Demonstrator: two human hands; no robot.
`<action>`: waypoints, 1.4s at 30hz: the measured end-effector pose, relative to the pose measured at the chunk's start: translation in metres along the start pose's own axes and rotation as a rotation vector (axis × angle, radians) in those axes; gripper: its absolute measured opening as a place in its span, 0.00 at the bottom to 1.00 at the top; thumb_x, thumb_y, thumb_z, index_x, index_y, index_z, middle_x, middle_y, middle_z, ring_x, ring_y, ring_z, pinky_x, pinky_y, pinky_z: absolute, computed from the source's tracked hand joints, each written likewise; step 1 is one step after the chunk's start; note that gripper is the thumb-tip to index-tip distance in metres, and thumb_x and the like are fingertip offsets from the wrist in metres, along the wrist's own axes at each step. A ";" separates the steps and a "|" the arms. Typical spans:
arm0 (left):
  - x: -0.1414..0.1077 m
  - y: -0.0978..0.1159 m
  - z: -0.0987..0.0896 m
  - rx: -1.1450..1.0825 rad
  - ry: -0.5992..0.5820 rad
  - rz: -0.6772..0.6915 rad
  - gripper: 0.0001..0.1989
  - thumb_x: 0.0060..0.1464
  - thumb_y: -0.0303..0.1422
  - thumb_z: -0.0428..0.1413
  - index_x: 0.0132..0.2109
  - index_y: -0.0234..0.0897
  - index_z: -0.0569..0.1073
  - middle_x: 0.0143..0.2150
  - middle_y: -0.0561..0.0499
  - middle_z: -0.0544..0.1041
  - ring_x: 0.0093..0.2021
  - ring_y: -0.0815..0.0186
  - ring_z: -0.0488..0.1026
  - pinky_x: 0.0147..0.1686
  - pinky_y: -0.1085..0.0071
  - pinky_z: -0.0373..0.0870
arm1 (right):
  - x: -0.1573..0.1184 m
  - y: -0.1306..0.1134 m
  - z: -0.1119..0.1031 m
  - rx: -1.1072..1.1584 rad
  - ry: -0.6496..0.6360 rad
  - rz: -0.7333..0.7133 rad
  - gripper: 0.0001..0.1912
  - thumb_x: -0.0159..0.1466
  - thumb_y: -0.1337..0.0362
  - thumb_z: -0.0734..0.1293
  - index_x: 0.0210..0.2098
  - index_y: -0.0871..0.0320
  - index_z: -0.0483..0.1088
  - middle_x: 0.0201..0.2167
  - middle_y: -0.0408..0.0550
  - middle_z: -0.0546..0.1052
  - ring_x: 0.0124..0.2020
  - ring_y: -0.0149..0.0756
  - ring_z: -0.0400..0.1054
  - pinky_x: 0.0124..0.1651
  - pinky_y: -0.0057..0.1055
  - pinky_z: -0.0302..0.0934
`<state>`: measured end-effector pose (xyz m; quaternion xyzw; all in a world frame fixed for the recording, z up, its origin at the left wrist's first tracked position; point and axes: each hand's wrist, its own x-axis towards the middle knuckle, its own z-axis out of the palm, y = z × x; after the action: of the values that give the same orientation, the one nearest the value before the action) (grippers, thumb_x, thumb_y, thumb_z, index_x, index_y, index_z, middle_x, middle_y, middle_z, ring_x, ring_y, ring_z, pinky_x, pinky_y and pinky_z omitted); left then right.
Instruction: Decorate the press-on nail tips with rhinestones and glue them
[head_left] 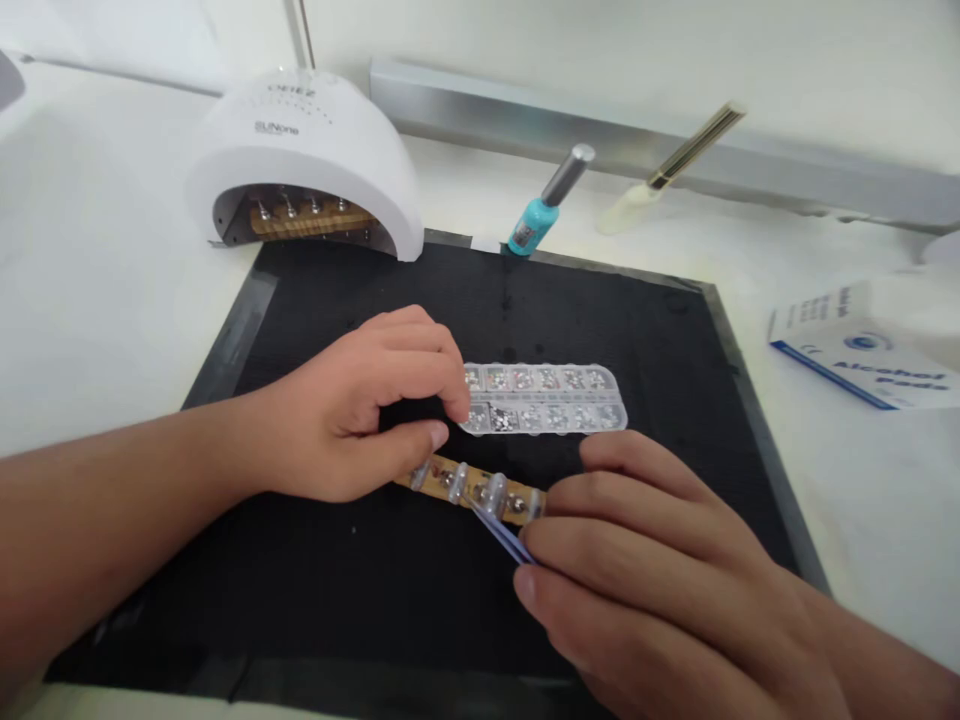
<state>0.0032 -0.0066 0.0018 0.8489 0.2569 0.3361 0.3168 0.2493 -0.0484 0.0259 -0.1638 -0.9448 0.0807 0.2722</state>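
Mat (360, 590), black, mid-frame: a tug could disturb whatever lies on it. Right hand (660, 560), lower right: fingers pinch tweezers (504, 533); a slipping pinch could drive the points into the work. Left hand (360, 400), left of centre: fingers curled, index at the clear case (545, 398), thumb by the wooden strip (474, 482); whether it grips either cannot be told. A nudge there could spill the case's stones (502, 418). Strip: just below frame centre, yellowish, slanting down rightward, left end hidden. Glittery grey nail tips (495, 494) stand crosswise, shiny metal pegs (516, 503) between.
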 end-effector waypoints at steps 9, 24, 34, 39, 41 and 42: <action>0.000 -0.001 -0.001 -0.008 -0.006 0.009 0.06 0.55 0.23 0.53 0.39 0.37 0.72 0.39 0.48 0.76 0.42 0.62 0.70 0.46 0.63 0.66 | 0.003 0.000 0.000 -0.032 0.016 -0.012 0.11 0.66 0.75 0.60 0.33 0.58 0.71 0.25 0.43 0.76 0.30 0.36 0.71 0.37 0.43 0.63; 0.000 -0.001 -0.002 -0.009 -0.014 0.013 0.06 0.56 0.24 0.53 0.39 0.37 0.72 0.39 0.48 0.76 0.42 0.62 0.70 0.45 0.62 0.67 | 0.001 -0.002 -0.002 -0.038 -0.004 -0.041 0.12 0.68 0.74 0.60 0.33 0.59 0.72 0.28 0.43 0.78 0.31 0.37 0.73 0.39 0.46 0.62; 0.000 -0.001 -0.002 -0.008 -0.015 0.001 0.06 0.56 0.25 0.54 0.39 0.38 0.72 0.39 0.48 0.76 0.42 0.61 0.70 0.45 0.62 0.67 | 0.000 0.001 0.000 -0.020 0.010 -0.010 0.12 0.68 0.73 0.58 0.34 0.57 0.71 0.21 0.42 0.73 0.28 0.37 0.71 0.38 0.43 0.65; 0.000 -0.001 -0.002 -0.023 0.002 0.001 0.05 0.57 0.25 0.53 0.40 0.37 0.73 0.39 0.48 0.76 0.42 0.62 0.70 0.45 0.63 0.67 | 0.001 0.002 -0.001 -0.005 -0.012 0.000 0.10 0.67 0.74 0.60 0.34 0.58 0.70 0.24 0.42 0.75 0.29 0.36 0.72 0.39 0.42 0.66; 0.000 -0.001 -0.002 -0.029 0.007 -0.002 0.05 0.57 0.25 0.54 0.39 0.37 0.73 0.39 0.48 0.76 0.42 0.63 0.70 0.45 0.63 0.67 | 0.001 0.003 -0.001 -0.001 -0.015 -0.001 0.10 0.67 0.74 0.60 0.35 0.58 0.70 0.26 0.43 0.77 0.30 0.35 0.72 0.38 0.42 0.65; 0.000 -0.001 -0.001 -0.032 0.007 -0.002 0.05 0.57 0.25 0.54 0.39 0.37 0.73 0.39 0.48 0.76 0.42 0.63 0.70 0.45 0.63 0.67 | 0.001 0.003 -0.001 0.003 -0.014 -0.004 0.09 0.67 0.74 0.60 0.35 0.58 0.70 0.27 0.43 0.77 0.30 0.35 0.72 0.38 0.42 0.65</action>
<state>0.0018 -0.0058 0.0018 0.8425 0.2534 0.3426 0.3296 0.2497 -0.0451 0.0260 -0.1611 -0.9469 0.0827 0.2657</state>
